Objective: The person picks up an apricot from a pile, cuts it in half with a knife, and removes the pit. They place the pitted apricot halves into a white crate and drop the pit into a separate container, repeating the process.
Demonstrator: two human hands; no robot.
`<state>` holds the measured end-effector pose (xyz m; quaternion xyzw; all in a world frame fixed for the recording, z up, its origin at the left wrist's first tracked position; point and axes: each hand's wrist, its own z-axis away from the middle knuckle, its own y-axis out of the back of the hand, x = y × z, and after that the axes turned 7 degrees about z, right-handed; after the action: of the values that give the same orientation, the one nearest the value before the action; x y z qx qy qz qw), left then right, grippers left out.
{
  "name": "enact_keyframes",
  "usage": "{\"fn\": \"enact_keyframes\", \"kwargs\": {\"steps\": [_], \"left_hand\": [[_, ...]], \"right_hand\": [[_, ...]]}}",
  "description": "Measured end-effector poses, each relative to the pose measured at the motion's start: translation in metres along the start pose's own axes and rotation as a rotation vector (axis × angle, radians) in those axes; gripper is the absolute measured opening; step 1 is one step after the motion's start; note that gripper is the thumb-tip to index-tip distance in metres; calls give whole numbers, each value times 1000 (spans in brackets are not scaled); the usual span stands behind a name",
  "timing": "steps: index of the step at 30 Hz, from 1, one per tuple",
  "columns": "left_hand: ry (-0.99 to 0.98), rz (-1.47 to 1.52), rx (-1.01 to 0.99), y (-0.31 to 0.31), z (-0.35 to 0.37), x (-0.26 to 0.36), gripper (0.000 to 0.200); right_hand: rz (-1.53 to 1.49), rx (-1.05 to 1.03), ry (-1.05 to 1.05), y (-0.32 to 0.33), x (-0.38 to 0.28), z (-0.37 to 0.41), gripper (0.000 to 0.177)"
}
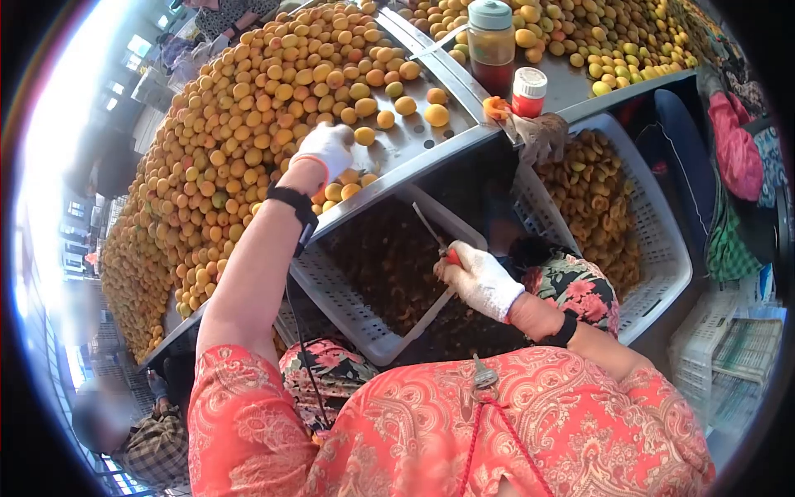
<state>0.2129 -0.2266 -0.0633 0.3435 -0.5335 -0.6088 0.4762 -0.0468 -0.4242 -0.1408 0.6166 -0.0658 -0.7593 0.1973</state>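
My left hand (328,151), in a white glove, lies on the apricots (273,99) near the front edge of the metal table (414,124). Its fingers curl inward, and whatever they may hold is hidden beneath them. My right hand (480,282), also gloved, is closed around the red handle of a knife (429,225). The blade points up and away, over a grey crate (331,317) with small dark brown pieces, perhaps pits, inside. A second crate (667,240), to the right, is filled with halved apricots (596,199).
A lidded jar (491,45) with dark red liquid and a red bottle with a white cap (529,93) stand on the table's divider, beside a grey glove (542,137). Stacked crates (733,356) are at right. Other people are at the table's far left and right.
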Motion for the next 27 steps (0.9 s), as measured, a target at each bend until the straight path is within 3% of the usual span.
{"fn": "enact_keyframes", "kwargs": {"steps": [1, 2, 4, 6, 8, 10, 13, 20, 27], "left_hand": [[-59, 121, 128, 2, 5, -6, 31], [-135, 309, 244, 4, 13, -13, 38], [-21, 1102, 74, 31, 64, 12, 41], [-119, 1486, -81, 32, 107, 16, 41], [-127, 1682, 10, 22, 161, 44, 41], [-200, 1804, -19, 9, 200, 56, 44], [-159, 1914, 30, 3, 246, 76, 49], [-220, 1909, 183, 9, 286, 83, 49], [-149, 1849, 304, 12, 303, 83, 39]], "right_hand": [[-3, 4, 2, 3, -1, 3, 26], [-228, 16, -15, 6, -6, 6, 23], [-532, 14, -90, 14, -27, 17, 15], [-501, 38, 75, 13, -34, 23, 17], [-418, -21, 198, 15, -47, 32, 20], [-236, -32, 288, 15, -64, 45, 24], [-160, 0, 435, 4, -73, 58, 27], [-60, -67, 412, -3, -104, 89, 29], [61, -8, 369, -14, -115, 100, 28]]}}
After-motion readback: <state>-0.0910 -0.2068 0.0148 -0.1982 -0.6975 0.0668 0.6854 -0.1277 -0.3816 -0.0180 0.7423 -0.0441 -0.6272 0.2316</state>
